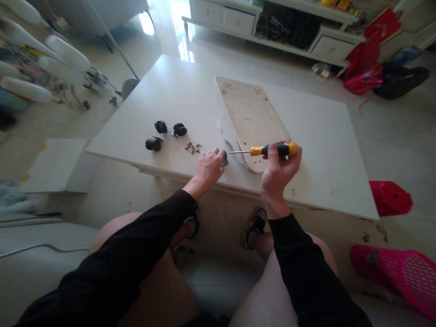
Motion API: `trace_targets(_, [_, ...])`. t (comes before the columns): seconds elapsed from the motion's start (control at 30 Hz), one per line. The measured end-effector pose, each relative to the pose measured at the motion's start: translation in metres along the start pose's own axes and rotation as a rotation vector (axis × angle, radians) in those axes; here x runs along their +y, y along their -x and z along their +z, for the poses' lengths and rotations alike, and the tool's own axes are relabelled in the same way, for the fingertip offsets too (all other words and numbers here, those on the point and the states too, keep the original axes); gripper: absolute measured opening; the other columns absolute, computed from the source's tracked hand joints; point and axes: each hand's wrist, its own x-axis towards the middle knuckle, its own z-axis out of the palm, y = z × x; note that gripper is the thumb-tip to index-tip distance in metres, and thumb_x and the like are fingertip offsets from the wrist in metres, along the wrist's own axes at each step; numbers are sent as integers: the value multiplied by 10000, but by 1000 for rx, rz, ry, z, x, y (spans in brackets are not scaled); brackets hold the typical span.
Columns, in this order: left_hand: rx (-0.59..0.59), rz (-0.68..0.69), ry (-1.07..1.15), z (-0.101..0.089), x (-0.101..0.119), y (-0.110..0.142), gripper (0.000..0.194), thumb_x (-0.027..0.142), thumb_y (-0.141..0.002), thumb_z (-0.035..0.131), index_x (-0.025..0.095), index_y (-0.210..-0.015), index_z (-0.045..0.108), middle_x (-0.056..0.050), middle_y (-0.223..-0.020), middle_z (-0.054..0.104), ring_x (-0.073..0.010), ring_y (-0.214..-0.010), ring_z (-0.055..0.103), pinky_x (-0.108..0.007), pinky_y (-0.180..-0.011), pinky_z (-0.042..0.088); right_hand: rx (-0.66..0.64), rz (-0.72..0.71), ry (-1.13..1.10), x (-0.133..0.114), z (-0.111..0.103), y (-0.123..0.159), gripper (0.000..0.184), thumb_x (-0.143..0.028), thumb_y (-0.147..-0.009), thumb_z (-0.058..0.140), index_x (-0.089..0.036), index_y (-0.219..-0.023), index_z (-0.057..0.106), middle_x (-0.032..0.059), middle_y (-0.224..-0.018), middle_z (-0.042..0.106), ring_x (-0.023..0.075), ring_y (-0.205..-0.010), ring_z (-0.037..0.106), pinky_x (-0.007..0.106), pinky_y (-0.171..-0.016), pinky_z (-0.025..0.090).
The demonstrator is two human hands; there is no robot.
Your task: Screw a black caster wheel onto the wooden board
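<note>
My right hand (279, 169) grips a yellow and black screwdriver (272, 149) held level, its thin shaft pointing left. My left hand (208, 167) is closed on a small dark caster wheel (225, 158) at the near table edge, right at the screwdriver's tip. A pale wooden board (252, 116) with rounded corners lies on the white table (323, 136) just behind both hands. Left of my left hand lie several small dark screws (193, 147) and three black caster wheels (166, 134).
A red bag (390, 198) hangs off the table's right edge and a pink mesh basket (398, 272) sits on the floor at lower right. White drawers (272, 22) line the far wall. A low white box (57, 163) stands on the floor at left.
</note>
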Motion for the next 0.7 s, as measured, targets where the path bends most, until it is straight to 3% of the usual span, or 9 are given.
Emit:
trace_targets(0.4, [26, 0, 56, -12, -8, -7, 225, 232, -849, 723, 212, -1058, 805, -120, -1096, 736, -317, -1136, 648, -424, -1002, 497, 44, 38, -39, -2, 2, -3, 372, -490, -845, 801, -231, -1002, 584, -5, -1008, 623, 97, -802, 651, 233, -604, 605])
trace_targets(0.7, [43, 11, 126, -9, -15, -11, 263, 242, -805, 745, 193, -1053, 818, -123, -1115, 755, -311, -1128, 633, -426, -1031, 518, 42, 54, -38, -1, 3, -3, 344, -465, -847, 796, -236, -988, 581, -12, -982, 630, 94, -775, 650, 231, -598, 603])
